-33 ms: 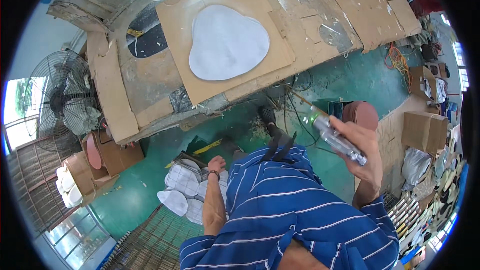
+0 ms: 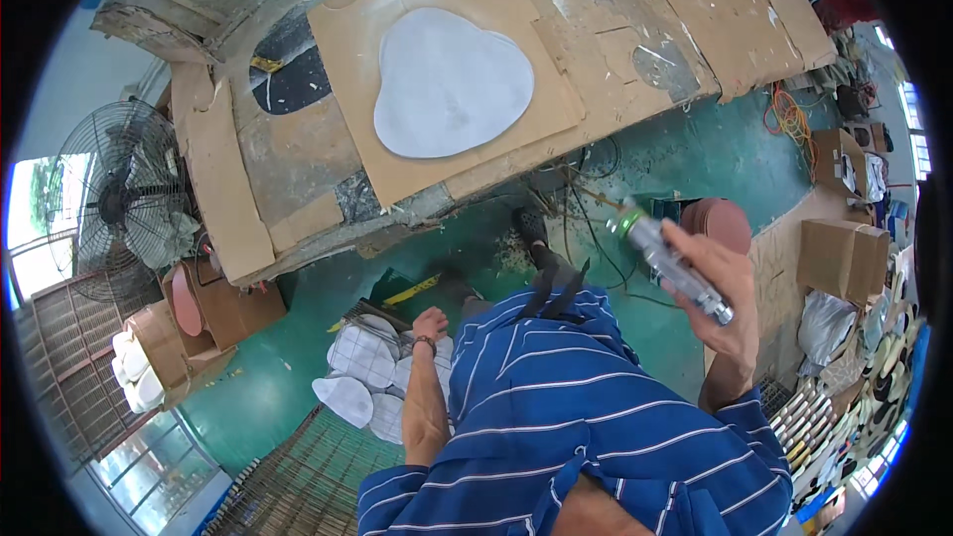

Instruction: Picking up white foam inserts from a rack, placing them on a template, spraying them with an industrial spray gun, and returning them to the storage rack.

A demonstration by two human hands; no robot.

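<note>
My right hand (image 2: 723, 290) is wrapped round a silvery spray gun (image 2: 675, 266) with a green ring near its front end. It holds the gun off the bench's near edge, tilted toward the far left. On the bench, a stack of white rounded three-lobed sheets (image 2: 452, 84) lies on a square of brown cardboard (image 2: 347, 50). My left hand (image 2: 430, 324) hangs low at my left side, its fingers curled and nothing seen in them. Beside and below it, several white rounded pieces (image 2: 363, 357) lie on a wire rack (image 2: 288, 471).
The cardboard-covered bench (image 2: 655, 0) spans the far side. A large caged fan (image 2: 117, 201) stands at the left, above an open carton (image 2: 238, 308). Cables trail on the green floor (image 2: 730, 154). Pinkish round pieces (image 2: 720, 226) and a closed carton (image 2: 844, 260) are to the right.
The front end of the spray gun has shifted slightly rightward and upward, with a small turn of my right hand. My left hand and the white sheets look unchanged.
</note>
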